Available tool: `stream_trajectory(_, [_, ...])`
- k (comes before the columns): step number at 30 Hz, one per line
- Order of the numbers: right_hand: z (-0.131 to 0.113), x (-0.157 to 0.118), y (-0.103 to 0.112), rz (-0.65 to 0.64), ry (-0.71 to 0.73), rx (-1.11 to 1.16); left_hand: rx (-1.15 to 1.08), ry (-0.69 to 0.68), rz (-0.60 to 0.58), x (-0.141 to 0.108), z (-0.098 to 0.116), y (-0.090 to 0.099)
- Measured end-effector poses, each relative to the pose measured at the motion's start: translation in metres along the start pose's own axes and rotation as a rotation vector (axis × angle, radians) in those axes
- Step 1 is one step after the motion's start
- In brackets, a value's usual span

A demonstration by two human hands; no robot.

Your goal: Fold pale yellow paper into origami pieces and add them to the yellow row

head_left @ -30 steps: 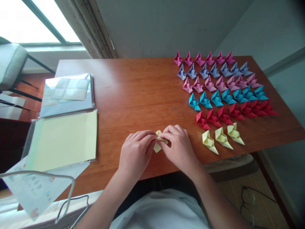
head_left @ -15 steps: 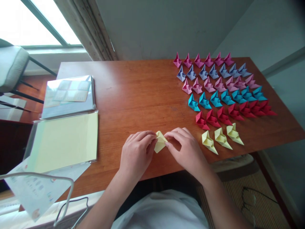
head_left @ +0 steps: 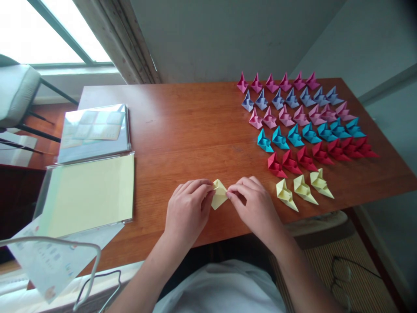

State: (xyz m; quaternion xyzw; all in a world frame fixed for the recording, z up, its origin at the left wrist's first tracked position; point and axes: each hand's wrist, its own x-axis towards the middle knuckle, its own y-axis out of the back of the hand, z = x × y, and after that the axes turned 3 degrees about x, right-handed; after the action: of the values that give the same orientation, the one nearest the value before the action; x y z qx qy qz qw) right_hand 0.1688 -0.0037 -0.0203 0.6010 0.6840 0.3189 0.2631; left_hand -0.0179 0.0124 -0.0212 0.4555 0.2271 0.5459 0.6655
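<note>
A small folded piece of pale yellow paper is held between my two hands, just above the near part of the wooden table. My left hand pinches its left corner between thumb and fingers. On the other side, my right hand pinches the right corner with thumb and forefinger. To the right of my right hand stand three folded yellow paper boats in a row. Behind them is a row of red ones, then rows in blue, pink, purple and magenta.
At the left lie a pack of yellow paper and a clear-covered pack behind it. A printed sheet is partly under the yellow pack. A white bent tube crosses the lower left corner. A chair stands beyond the left edge.
The fingers of my right hand have closed in on the right corner of the yellow paper. My left hand and the paper have barely moved.
</note>
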Motion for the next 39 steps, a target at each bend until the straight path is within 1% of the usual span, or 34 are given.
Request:
stream_trajectory(6, [-0.003, 0.002, 0.001, -0.014, -0.013, -0.026, -0.004, -0.003, -0.004, 0.0, -0.001, -0.001])
stream_trajectory(14, [-0.012, 0.016, -0.005, 0.049, 0.027, 0.103, 0.016, -0.025, 0.024, 0.001, -0.001, 0.0])
stream_trajectory(20, [-0.01, 0.021, -0.011, 0.062, -0.003, 0.078, 0.034, 0.005, 0.033, 0.001, -0.004, -0.003])
stream_trajectory(29, [-0.012, 0.024, -0.013, 0.089, -0.057, 0.043, 0.048, 0.024, 0.027, 0.004, -0.002, -0.003])
stream_trajectory(39, [-0.012, 0.023, -0.014, 0.091, -0.06, 0.02, 0.057, 0.045, 0.053, 0.003, 0.0, -0.005])
